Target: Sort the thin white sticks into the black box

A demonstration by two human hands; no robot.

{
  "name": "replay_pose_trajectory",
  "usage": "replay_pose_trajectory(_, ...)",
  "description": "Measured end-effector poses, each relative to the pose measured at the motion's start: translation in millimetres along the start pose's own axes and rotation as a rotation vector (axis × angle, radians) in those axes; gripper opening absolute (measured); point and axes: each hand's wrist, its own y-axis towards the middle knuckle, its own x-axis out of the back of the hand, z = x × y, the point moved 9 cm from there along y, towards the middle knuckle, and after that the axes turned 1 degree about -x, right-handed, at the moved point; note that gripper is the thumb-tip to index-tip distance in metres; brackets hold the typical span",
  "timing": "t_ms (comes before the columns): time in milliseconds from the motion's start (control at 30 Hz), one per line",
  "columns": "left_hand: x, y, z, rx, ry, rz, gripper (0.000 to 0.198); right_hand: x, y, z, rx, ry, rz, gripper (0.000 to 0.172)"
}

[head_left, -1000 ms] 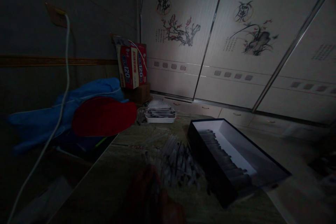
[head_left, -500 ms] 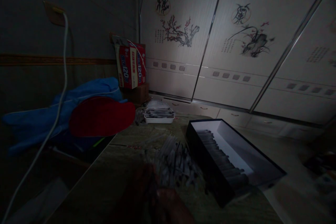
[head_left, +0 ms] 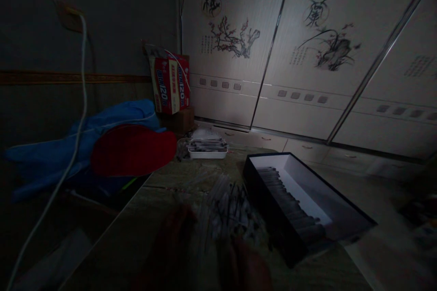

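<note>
In dim light, my left hand [head_left: 172, 236] is over the table, left of a loose pile of slim translucent tubes [head_left: 227, 209], some with dark ends. Its fingers look curled together; a faint thin shape shows above them, too blurred to name. At the near edge of the pile is my right hand [head_left: 249, 261], blurred, with fingers bent inward; whatever it may hold is hidden. To the right lies a black open box [head_left: 273, 211] with a pale inside, holding a row of dark slender sticks [head_left: 290, 202] along its left side.
A white tray [head_left: 207, 155] heaped with similar slim pieces stands at the table's far end, beside a clear plastic bag [head_left: 183, 149]. Left of the table are a red round piece [head_left: 133, 150], blue cloth [head_left: 116, 116] and a white cable [head_left: 82, 100]. A red carton [head_left: 170, 84] stands behind.
My hands were close together in front of the pile. They have moved apart, the left a little leftward and the right toward the right.
</note>
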Motion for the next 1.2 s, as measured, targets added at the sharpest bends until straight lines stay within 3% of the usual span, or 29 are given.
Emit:
replay_pose_trajectory(67, -11.5, -4.1, -2.9, 0.009, -0.037, 0.017, 0.049, 36.9, 19.4, 3.9, 0.003, -0.065, -0.065, 0.032)
replay_pose_trajectory(167, -18.6, -9.4, -8.1, 0.037, -0.08, 0.022, 0.049, 64.3, 42.3, 1.9, 0.019, 0.005, -0.093, 0.028)
replay_pose_trajectory(300, -18.4, -11.0, -7.1, 0.087, -0.121, 0.046, 0.043, 73.5, 48.7, -16.4, -0.009, 0.149, -0.166, 0.034)
replay_pose_trajectory(433, -25.5, -7.6, -3.0, 0.027, -0.11, 0.114, 0.039, 75.7, 41.9, -24.3, -0.008, 0.258, -0.204, 0.034)
replay_pose_trajectory(533, -28.8, -7.7, -3.4, -0.055, -0.087, 0.121, 0.031, 70.4, 37.3, -17.8, 0.008, 0.347, -0.204, 0.035)
replay_pose_trajectory(633, -24.5, -11.1, -8.9, -0.161, 0.039, 0.067, 0.026, 48.0, 30.0, -5.3, 0.005, 0.542, -0.148, 0.038)
replay_pose_trajectory(700, -20.9, -15.5, -19.2, -0.321, 0.174, 0.023, 0.025, 28.3, 21.6, 0.7, -0.045, 0.689, -0.128, 0.042)
replay_pose_trajectory(800, -26.9, -28.5, -35.0, -0.671, 0.393, 0.029, 0.025, 0.7, 7.4, 5.4, -0.155, 0.864, -0.135, 0.045)
replay_pose_trajectory(900, -38.5, -35.7, -30.8, -0.859, 0.613, 0.059, 0.033, -23.1, -1.0, 10.6, -0.233, 1.019, -0.092, 0.049)
replay_pose_trajectory(1067, -45.6, -29.2, -20.0, -0.817, 0.685, 0.07, 0.036, -29.9, 2.3, 6.0, -0.269, 1.091, -0.099, 0.053)
replay_pose_trajectory(1200, -18.4, -17.5, -16.8, -0.593, 0.39, -0.179, 0.041, -23.8, 15.2, 7.0, -0.165, 1.001, -0.01, 0.053)
